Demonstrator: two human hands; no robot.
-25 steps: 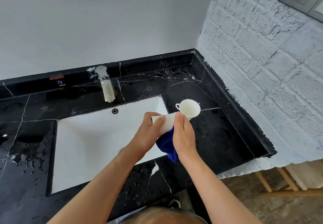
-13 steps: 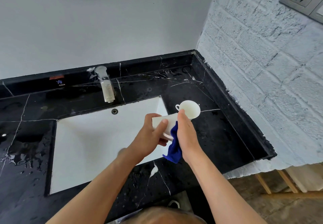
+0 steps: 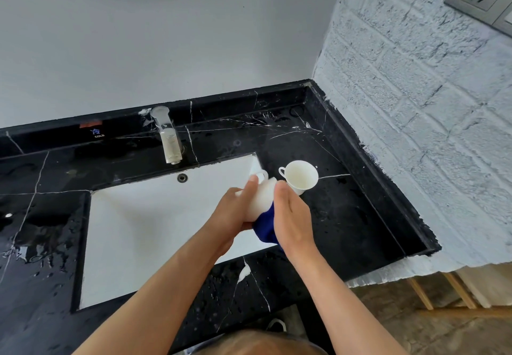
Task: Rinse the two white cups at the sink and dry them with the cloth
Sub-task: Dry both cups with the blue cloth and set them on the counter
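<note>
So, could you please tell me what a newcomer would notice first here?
Two hands meet over the white sink's right edge: the left hand holds a white cup, the right hand presses a blue cloth against it. A second white cup stands on the black marble counter just behind.

Our two forearms are bare from elbow to wrist, with no sleeves in view. Our left hand (image 3: 235, 210) and right hand (image 3: 293, 216) wear no gloves, rings, watch or bands. Our fingernails look short and plain, as far as they show.
</note>
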